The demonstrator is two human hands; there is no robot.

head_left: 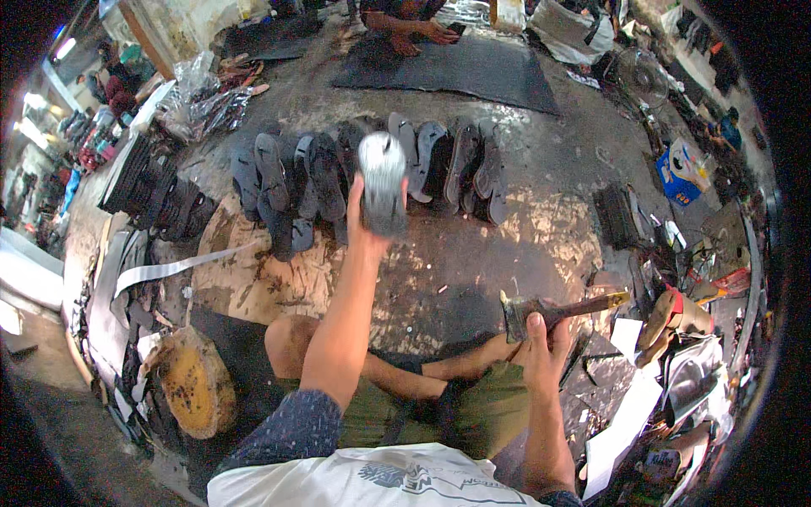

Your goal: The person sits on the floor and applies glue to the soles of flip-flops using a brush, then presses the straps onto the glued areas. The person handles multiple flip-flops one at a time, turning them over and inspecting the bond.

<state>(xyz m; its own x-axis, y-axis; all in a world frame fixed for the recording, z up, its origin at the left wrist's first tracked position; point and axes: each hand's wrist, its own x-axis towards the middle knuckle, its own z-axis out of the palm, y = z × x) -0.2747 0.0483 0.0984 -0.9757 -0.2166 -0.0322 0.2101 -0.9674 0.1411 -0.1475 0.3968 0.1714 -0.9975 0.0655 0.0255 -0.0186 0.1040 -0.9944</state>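
My left hand [369,230], its arm stretched forward, is closed around a shoe sole [382,190]. The sole stands upright in the grip, grey, shiny toward its upper end and slightly blurred. Behind and beside it, dark grey sandal soles [323,176] lie side by side in a row on the floor. My right hand [545,346] is near my right knee, closed on a wide brush [568,310]. The brush's handle points right and its dark, stained head points left. The fingers behind the handle are partly hidden.
A round wooden block [196,384] lies left of my crossed legs. Stacked black pieces [156,190] and a white strip [190,267] lie at left. Scraps, a blue box [677,173] and a fan [644,78] crowd the right. Across, another person's hands [422,34] are near a black mat [456,72].
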